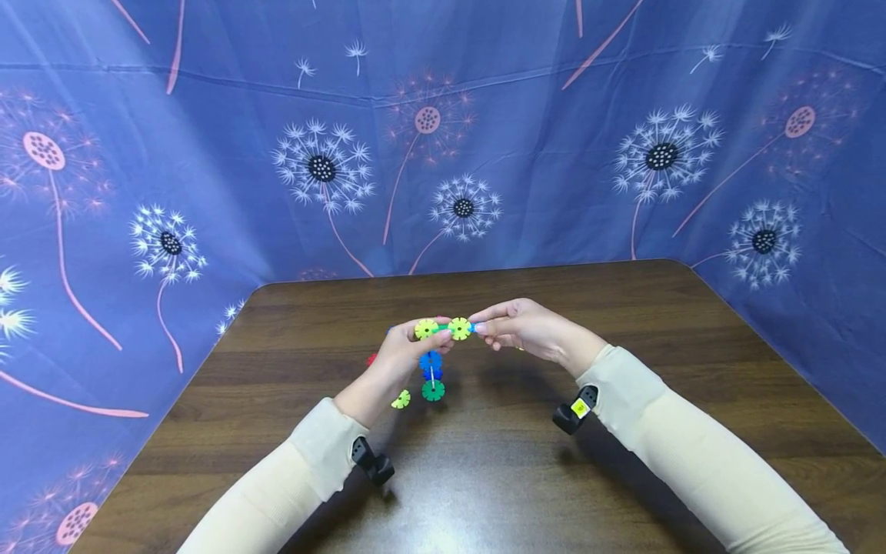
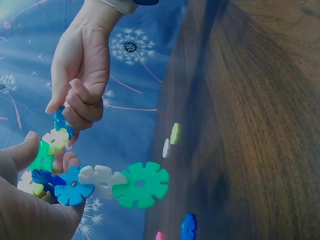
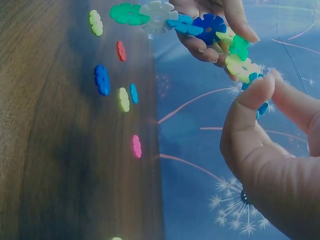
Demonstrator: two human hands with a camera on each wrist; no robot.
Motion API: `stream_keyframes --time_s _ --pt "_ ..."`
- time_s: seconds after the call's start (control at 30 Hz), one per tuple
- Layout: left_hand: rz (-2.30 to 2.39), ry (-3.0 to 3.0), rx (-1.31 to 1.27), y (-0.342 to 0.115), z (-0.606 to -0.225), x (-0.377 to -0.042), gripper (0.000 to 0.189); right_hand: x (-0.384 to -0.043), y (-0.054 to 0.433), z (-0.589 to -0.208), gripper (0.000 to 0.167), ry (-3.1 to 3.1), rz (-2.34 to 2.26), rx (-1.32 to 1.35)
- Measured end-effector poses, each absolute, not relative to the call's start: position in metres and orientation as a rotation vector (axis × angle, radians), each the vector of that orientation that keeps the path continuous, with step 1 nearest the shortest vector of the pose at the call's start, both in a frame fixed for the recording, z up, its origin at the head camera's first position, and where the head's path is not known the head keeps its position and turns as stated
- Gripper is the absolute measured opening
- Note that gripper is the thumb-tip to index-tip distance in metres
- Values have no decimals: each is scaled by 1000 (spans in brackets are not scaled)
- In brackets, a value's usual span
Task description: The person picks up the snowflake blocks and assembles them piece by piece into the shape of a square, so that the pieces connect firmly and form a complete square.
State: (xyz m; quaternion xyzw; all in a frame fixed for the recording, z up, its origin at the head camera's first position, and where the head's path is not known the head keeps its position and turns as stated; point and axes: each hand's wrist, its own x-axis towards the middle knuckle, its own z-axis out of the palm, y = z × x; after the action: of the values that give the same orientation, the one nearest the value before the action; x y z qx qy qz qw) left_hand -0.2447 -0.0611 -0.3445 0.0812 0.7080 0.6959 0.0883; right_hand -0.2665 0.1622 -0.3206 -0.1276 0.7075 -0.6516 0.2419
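Note:
My left hand [image 1: 398, 355] grips a chain of slotted plastic flower-shaped discs above the table. A green disc [image 2: 41, 159] lies by its thumb, between yellow discs. From the chain hangs a branch with a dark blue disc [image 3: 209, 28], a lighter blue disc [image 2: 74, 185], a white disc [image 2: 102, 181] and a larger-looking green disc [image 2: 145, 184] at the end. Between thumb and fingertips, my right hand [image 1: 536, 331] pinches a blue disc [image 2: 60, 119] at the edge of the yellow disc [image 1: 460, 328]. Whether their slots are fully interlocked I cannot tell.
Loose discs lie on the brown wooden table [image 1: 526, 469], among them a blue one [image 3: 102, 80], a pink one [image 3: 136, 146], a red one [image 3: 121, 51] and a yellow one [image 1: 401, 399]. Behind the table hangs a blue dandelion-print cloth [image 1: 540, 154].

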Motion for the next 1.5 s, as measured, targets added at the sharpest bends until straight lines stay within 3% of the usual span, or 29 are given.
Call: stream_keyframes --time_s 0.2,1.1,1.5 --pt "2106 2075 248 -61 -344 -247 32 -264 164 -319 46 2006 -1743 -385" --pt "1986 2197 177 -50 -340 -250 18 -254 157 -319 43 2068 -1798 -288" --pt "1986 2177 154 -53 -340 -251 23 -256 156 -320 46 2056 -1790 -353"
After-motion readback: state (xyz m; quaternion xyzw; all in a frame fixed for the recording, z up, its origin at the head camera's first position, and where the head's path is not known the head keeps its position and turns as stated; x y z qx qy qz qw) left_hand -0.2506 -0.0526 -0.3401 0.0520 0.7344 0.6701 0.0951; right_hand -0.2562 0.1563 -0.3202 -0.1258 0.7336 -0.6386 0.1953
